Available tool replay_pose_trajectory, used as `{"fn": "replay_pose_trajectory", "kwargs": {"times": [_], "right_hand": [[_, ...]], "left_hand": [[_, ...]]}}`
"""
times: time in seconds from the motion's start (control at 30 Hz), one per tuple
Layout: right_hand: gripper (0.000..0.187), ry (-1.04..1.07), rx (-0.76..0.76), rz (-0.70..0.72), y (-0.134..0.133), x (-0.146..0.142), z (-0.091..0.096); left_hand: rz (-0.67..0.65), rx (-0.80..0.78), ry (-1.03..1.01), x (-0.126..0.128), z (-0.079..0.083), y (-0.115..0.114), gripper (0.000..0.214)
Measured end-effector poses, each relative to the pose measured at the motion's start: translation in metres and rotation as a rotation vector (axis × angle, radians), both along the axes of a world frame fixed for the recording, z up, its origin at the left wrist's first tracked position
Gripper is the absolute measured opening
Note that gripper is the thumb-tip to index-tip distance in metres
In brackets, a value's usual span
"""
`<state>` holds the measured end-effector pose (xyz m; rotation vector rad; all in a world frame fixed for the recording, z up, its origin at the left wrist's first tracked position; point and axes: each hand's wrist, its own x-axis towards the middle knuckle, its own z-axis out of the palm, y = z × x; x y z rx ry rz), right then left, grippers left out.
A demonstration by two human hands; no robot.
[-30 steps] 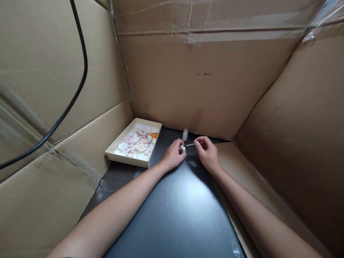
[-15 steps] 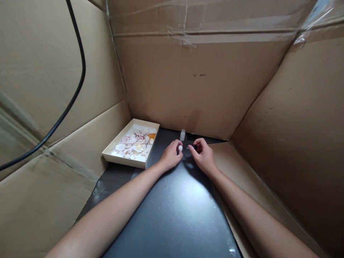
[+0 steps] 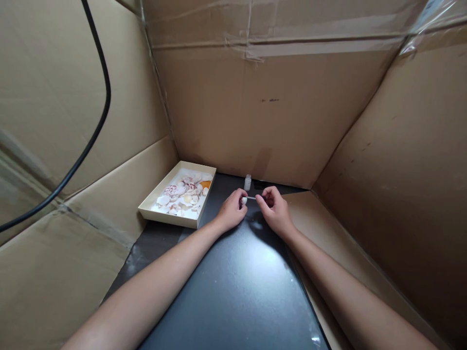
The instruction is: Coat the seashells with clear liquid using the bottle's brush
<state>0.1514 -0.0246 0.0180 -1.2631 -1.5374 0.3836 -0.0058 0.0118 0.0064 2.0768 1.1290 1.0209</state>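
Note:
My left hand (image 3: 232, 209) pinches a small white seashell (image 3: 244, 200) between thumb and fingers, just above the dark table. In my right hand (image 3: 275, 209), the fingertips are closed on the dark cap of a small bottle brush (image 3: 251, 198). Its thin, light stem points left, and the tip reaches the edge of the shell. Whether it presses on the shell I cannot tell. Behind both hands, a small glass bottle (image 3: 247, 183) stands upright and uncapped, with whitish contents.
A shallow cream box (image 3: 168, 222) at the left holds several seashells (image 3: 189, 187). Cardboard walls (image 3: 219, 107) enclose the dark, glossy table (image 3: 226, 287). A cardboard sheet (image 3: 317, 223) lies along the right edge. A black cable (image 3: 105, 97) hangs at the far left.
The brush stem now looks lighter and more of it shows between my hands, its tip at the shell. Both hands stay nearly in place; the view has shifted slightly.

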Motion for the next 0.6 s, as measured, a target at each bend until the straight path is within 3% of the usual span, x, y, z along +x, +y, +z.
{"fn": "replay_pose_trajectory", "kwargs": {"times": [0.47, 0.6], "right_hand": [[0.018, -0.063, -0.018, -0.023, -0.0006, -0.0011, 0.0003], [0.017, -0.021, -0.006, 0.054, -0.0004, -0.0010, 0.0000]], "left_hand": [[0.014, 0.002, 0.018, -0.0002, -0.0011, 0.0004, 0.020], [0.034, 0.006, 0.024, 0.0000, -0.0019, 0.0007, 0.021]]}}
